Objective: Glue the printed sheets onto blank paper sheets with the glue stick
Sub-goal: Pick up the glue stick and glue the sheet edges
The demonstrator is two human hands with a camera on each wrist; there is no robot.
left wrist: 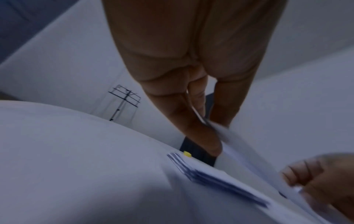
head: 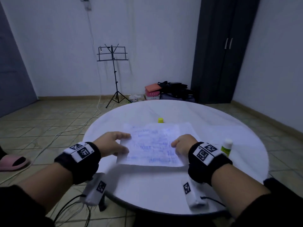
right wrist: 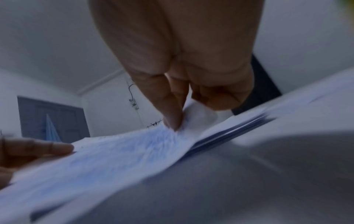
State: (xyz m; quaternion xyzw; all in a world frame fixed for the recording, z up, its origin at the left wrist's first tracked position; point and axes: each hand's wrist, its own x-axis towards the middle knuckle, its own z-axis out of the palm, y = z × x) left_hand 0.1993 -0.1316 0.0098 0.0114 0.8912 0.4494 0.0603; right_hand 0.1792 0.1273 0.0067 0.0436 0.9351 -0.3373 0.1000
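Observation:
Both hands hold a printed sheet (head: 153,145) with blue text lifted a little above the round white table (head: 164,194). My left hand (head: 127,144) pinches its left edge, the fingers (left wrist: 203,136) clamped on the paper. At the right edge my right hand (head: 176,145) pinches it between thumb and fingers (right wrist: 172,119). Under it lies a stack of sheets (left wrist: 220,178), which also shows in the right wrist view (right wrist: 239,125). The glue stick (head: 227,147), green and white, stands upright just right of my right wrist. Its yellow cap (head: 161,120) sits behind the papers.
A black music stand (head: 113,71) stands on the tiled floor behind the table, with cables (head: 49,141) trailing left. A pink slipper (head: 11,162) lies at the far left. Boxes and bags (head: 167,92) sit beside a dark wardrobe (head: 221,49).

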